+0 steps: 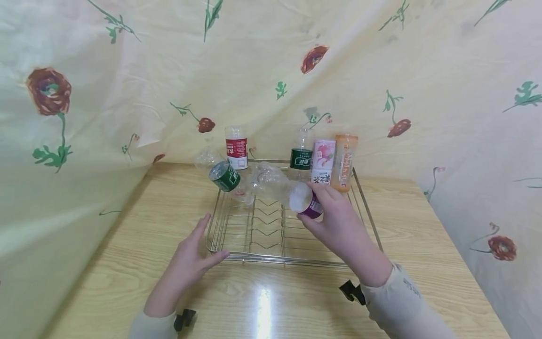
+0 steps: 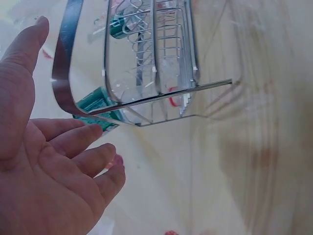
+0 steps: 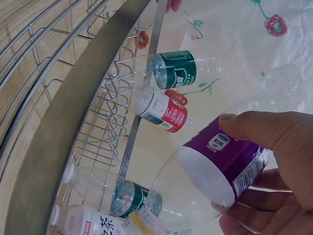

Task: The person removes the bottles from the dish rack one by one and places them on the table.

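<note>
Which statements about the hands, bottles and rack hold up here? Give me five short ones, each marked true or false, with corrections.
1. The right hand grips a clear plastic bottle with a purple label. True.
2. The left hand holds a bottle. False: it holds nothing, its fingers spread near the silver metal wire rack.
3. In the head view, the orange plastic bottle is next to the pink-and-white plastic bottle. True.
4. The two dark-green-labelled clear bottles are side by side. False: one is toward the rack's left side, the other beside the pink-and-white plastic bottle.
5. The purple-labelled bottle is upright. False: it is tilted.
</note>
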Motion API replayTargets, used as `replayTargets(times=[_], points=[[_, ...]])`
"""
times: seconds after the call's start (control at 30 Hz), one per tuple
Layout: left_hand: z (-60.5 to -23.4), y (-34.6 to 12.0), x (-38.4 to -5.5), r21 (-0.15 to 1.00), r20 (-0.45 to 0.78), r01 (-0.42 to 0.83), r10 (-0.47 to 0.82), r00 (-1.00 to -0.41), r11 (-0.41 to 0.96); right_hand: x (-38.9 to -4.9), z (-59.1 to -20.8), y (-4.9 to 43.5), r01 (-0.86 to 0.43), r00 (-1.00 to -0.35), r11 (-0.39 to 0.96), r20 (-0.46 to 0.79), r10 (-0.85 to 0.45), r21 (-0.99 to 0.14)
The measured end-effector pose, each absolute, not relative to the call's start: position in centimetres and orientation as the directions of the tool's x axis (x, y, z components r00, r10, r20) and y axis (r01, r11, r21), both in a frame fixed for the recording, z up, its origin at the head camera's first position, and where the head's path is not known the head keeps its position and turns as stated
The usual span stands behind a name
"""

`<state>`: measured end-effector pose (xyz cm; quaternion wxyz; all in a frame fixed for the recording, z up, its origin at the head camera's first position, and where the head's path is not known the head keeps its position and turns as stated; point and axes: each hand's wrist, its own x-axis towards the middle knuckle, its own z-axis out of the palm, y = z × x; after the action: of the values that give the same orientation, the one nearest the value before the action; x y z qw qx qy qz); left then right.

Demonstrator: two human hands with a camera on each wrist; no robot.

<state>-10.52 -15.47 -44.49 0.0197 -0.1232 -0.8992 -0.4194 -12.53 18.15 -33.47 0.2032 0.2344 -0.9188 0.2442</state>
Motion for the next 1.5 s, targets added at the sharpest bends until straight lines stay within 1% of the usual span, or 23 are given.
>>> replayTargets(times=[0.3,0.53,0.73,1.07,1.23,1.5], points=[[-42.5,-15.8,-9.7,0.727,0.218,0.290,0.191,-0.957,0.623,-12.3,-33.7,17.8,-0.534,-0.814,0.768,0.462,-0.353,-0.355],[-40.8,-15.4,-9.9,0.709,0.281,0.362,0.229,-0.932,0.605,-12.2,-33.9,18.4,-0.523,-0.816,0.781,0.466,-0.342,-0.342],[-39.6,-15.1,-9.8,0.687,0.302,0.390,0.247,-0.921,0.614,-12.1,-34.0,18.7,-0.521,-0.817,0.781,0.467,-0.339,-0.344],[-38.8,-14.6,-9.7,0.660,0.322,0.412,0.259,-0.911,0.628,-12.1,-34.0,18.7,-0.554,-0.784,0.783,0.495,-0.375,-0.284],[-38.4,-14.4,-9.7,0.642,0.332,0.419,0.260,-0.907,0.642,-12.0,-34.0,18.8,-0.550,-0.785,0.794,0.484,-0.387,-0.259],[-38.0,-14.2,-9.8,0.633,0.355,0.455,0.288,-0.889,0.627,-11.7,-33.9,18.9,-0.560,-0.782,0.797,0.461,-0.419,-0.226]])
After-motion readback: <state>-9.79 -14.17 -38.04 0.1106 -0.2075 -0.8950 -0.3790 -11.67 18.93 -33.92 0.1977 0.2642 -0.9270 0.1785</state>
